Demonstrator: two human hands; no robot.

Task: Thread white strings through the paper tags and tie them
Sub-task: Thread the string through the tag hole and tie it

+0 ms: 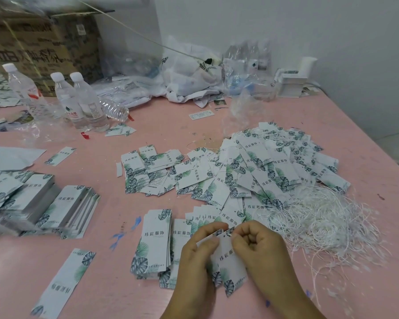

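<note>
Pinching a paper tag between both sets of fingers, my left hand grips its left edge while my right hand curls at its top corner, low over the pink desk. Just right lies the tangle of white strings, behind it a heap of tags. Neat tag stacks sit left; water bottles and a cardboard box stand far back.

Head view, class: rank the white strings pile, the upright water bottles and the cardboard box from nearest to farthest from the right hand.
1. White strings pile: just right of the right hand.
2. Upright water bottles: far left, mid-table.
3. Cardboard box: back left corner, behind the bottles.
</note>
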